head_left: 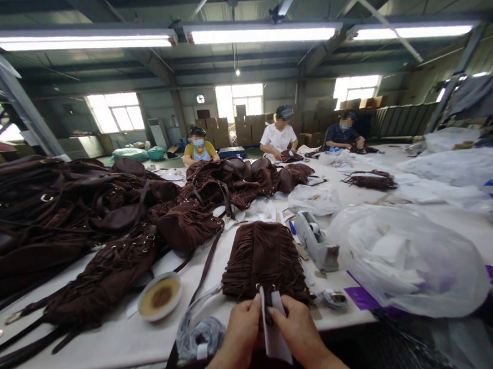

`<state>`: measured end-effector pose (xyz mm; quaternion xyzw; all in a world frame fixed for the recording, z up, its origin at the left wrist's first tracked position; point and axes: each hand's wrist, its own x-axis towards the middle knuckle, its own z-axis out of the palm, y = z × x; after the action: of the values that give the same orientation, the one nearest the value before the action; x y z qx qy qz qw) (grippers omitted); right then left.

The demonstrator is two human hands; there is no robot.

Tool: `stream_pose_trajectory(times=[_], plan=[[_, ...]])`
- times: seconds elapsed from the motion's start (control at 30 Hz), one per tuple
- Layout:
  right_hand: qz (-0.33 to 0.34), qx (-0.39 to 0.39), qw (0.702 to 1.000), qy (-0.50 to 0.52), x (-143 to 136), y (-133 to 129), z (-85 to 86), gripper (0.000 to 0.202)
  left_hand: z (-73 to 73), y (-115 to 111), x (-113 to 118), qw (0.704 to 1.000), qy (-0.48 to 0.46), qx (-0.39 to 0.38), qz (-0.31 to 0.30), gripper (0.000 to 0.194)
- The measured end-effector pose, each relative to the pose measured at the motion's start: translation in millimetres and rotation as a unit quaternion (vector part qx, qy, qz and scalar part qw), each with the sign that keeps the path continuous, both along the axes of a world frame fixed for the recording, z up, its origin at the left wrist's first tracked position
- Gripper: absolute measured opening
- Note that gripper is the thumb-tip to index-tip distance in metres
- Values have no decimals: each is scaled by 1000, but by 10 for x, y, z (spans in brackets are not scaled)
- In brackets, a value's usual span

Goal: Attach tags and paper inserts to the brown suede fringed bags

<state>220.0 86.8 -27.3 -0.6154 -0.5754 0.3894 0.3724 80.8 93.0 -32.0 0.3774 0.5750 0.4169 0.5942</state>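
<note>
A dark brown fringed bag [265, 252] lies on the white table right in front of me, its near edge with small metal rings toward my hands. My left hand [241, 329] pinches the left side of a folded white strip [276, 339] at that edge. From the right, my right hand [298, 327] grips the same strip, thumb pressed over it. A dark strap piece shows between the strip's two sides; how it runs inside is hidden by my fingers.
Brown bags [114, 221] pile up on the left. Near them are a round dish [160, 296] and a roll of clear tubing [201, 335]. A tape dispenser [316, 241] and a large plastic bag [409, 261] stand right. Several people work across the table.
</note>
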Motion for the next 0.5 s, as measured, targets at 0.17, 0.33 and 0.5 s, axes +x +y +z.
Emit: stream_pose_trajectory(times=[0.17,0.33,0.5], plan=[[18,53,995,-78,-31,-30,13,22,123,103,48,958,247,133,-62,54],[56,88,992,-73,-45,-53,-26,33,88,122,70,950,271,139,-70,39],[67,46,996,-24,53,-34,-58,31,-32,133,51,971,208,104,-51,33]])
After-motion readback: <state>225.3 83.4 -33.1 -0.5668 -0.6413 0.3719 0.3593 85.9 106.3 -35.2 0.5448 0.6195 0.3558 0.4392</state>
